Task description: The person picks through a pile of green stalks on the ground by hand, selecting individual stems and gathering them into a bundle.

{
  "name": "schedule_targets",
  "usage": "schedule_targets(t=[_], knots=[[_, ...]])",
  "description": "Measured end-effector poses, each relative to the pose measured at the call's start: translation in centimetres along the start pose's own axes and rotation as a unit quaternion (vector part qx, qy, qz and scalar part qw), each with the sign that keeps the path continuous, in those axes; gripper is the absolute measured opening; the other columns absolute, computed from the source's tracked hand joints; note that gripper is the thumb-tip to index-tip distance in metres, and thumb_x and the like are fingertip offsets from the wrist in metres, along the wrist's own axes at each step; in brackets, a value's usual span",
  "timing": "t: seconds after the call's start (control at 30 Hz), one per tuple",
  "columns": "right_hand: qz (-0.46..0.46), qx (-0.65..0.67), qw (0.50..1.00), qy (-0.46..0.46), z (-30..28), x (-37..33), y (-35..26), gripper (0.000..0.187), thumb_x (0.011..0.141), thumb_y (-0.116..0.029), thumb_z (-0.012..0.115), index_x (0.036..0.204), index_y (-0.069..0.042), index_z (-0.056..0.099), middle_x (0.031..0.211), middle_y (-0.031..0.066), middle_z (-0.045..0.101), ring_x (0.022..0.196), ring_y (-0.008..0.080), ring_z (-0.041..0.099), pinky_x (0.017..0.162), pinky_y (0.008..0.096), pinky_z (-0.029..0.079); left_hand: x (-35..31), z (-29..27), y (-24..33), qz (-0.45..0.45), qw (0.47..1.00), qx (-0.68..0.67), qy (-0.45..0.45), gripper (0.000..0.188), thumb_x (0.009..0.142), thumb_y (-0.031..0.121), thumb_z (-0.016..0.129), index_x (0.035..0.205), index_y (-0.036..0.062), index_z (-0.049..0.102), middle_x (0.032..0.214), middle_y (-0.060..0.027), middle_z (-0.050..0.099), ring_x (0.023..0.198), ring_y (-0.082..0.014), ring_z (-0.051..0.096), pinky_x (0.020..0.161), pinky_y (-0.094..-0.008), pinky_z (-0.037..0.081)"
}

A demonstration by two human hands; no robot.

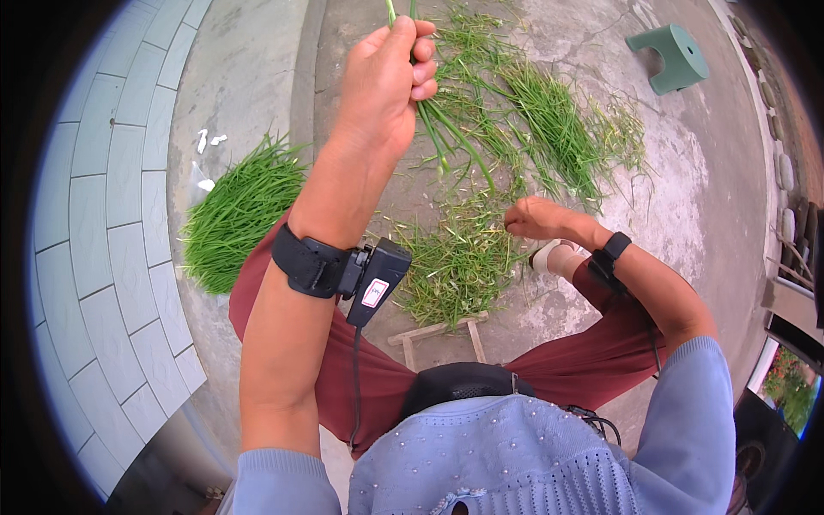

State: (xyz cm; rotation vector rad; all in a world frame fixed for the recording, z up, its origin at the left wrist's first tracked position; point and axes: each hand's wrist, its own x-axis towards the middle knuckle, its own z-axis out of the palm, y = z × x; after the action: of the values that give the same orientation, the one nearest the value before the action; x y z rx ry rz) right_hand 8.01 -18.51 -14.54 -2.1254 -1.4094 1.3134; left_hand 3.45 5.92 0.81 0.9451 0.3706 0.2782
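Note:
My left hand point(382, 86) is raised at the far middle, its fingers wrapped round a few garlic chives point(452, 142). Their stalks stick out above the fist, and green leaves dangle below it. Lower and to the right, my right hand point(541, 219) hovers at the edge of a heap of chive trimmings point(455, 270). Its fingers are curled together; whatever they may pinch is hidden. Beyond that hand, loose chives point(554, 124) lie spread across the concrete. A thick, neat pile of chives point(245, 215) rests on the left, beside my left knee.
A green plastic stool point(678, 60) stands at the far right. Between my legs a small wooden frame point(438, 329) touches the trimmings. White scraps point(202, 142) lie near the neat pile. Pale tiles point(90, 206) run along the left, stones point(784, 172) along the right.

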Motion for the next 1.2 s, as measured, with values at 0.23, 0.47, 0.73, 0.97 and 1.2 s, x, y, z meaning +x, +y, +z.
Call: schedule_targets(t=[0.23, 0.47, 0.73, 0.97, 1.2], knots=[[-0.028, 0.193, 0.980, -0.050, 3.7, 5.3, 1.7, 0.022, 0.075, -0.020, 0.050, 0.076, -0.001, 0.061, 0.069, 0.0144, 0.062, 0.067, 0.0276, 0.061, 0.062, 0.0371, 0.047, -0.1, -0.2, 0.2, 0.042, 0.996, 0.040, 0.072, 0.020, 0.093, 0.019, 0.047, 0.093, -0.0009, 0.048, 0.070, -0.0006, 0.043, 0.052, -0.0053, 0.032, 0.043, -0.0191, 0.026], [0.163, 0.137, 0.971, 0.111, 8.0, 7.2, 12.3, 0.022, 0.075, -0.021, 0.052, 0.078, -0.002, 0.063, 0.068, 0.0154, 0.062, 0.064, 0.0300, 0.060, 0.062, 0.0382, 0.047, -0.9, -2.0, 1.8, -0.005, 0.996, -0.005, 0.085, 0.015, 0.092, 0.016, 0.049, 0.091, 0.0004, 0.049, 0.065, 0.0041, 0.037, 0.046, -0.0021, 0.027, 0.038, -0.0179, 0.022], [0.146, 0.024, 0.919, 0.364, 2.6, 15.0, 18.2, 0.021, 0.083, -0.023, 0.052, 0.087, -0.005, 0.063, 0.076, 0.0176, 0.062, 0.075, 0.0366, 0.058, 0.065, 0.0422, 0.046, -2.2, -1.5, 2.0, -0.102, 0.992, 0.016, 0.076, 0.019, 0.094, 0.015, 0.043, 0.099, -0.0019, 0.050, 0.061, 0.0054, 0.034, 0.044, -0.0006, 0.025, 0.035, -0.0161, 0.020], [0.235, -0.112, 0.915, 0.307, 2.9, 19.9, 18.5, 0.023, 0.076, -0.022, 0.060, 0.092, -0.006, 0.062, 0.091, 0.0173, 0.061, 0.086, 0.0350, 0.058, 0.073, 0.0427, 0.047, -1.8, -1.3, 3.1, -0.190, 0.974, 0.039, 0.120, 0.020, 0.095, 0.015, 0.040, 0.099, -0.0024, 0.050, 0.060, 0.0057, 0.035, 0.043, -0.0001, 0.025, 0.035, -0.0160, 0.020], [0.156, 0.000, 0.933, 0.325, -2.3, 18.3, 17.6, 0.019, 0.072, -0.019, 0.058, 0.079, -0.002, 0.063, 0.081, 0.0183, 0.062, 0.079, 0.0344, 0.060, 0.069, 0.0416, 0.047, -2.7, -1.6, 3.2, -0.137, 0.984, -0.006, 0.113, 0.020, 0.094, 0.015, 0.041, 0.098, -0.0031, 0.050, 0.060, 0.0058, 0.035, 0.043, 0.0002, 0.025, 0.035, -0.0157, 0.021]])
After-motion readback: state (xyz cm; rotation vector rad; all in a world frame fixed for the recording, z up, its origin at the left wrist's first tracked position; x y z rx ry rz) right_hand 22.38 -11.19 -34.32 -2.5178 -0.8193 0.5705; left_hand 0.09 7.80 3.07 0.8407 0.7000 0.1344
